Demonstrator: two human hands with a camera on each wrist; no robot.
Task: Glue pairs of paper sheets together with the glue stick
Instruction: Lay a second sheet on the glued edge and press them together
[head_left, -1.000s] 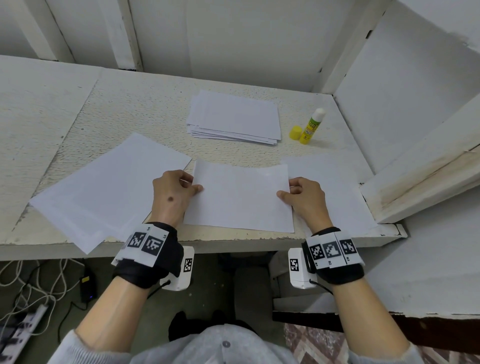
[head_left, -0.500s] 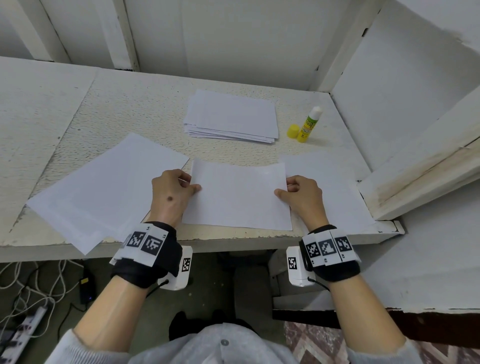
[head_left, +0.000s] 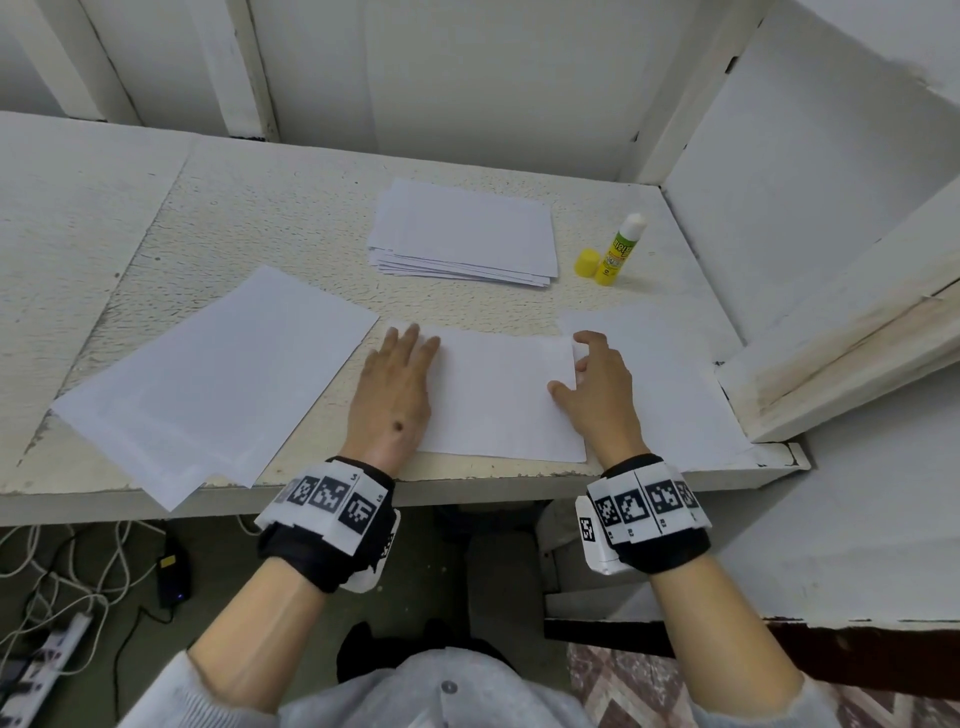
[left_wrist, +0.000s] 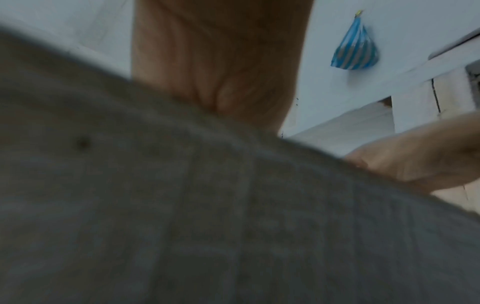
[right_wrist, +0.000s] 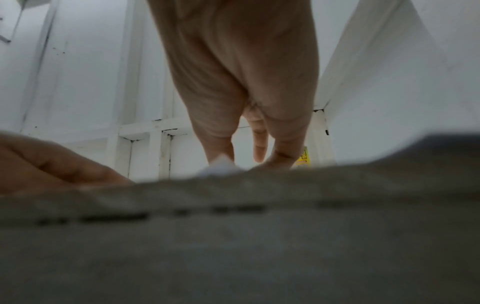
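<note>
Grey sleeves — black wristbands bearing white square-coded tags.

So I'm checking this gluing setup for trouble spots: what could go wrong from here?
1. The glue stick stands uncapped, its yellow cap beside it; it may dry out or get knocked over.
2. The left hand presses flat on the middle sheet while the right hand works its right edge; the sheet could crease or shift.
3. The left pile of sheets overhangs the table edge and might slide off.
</note>
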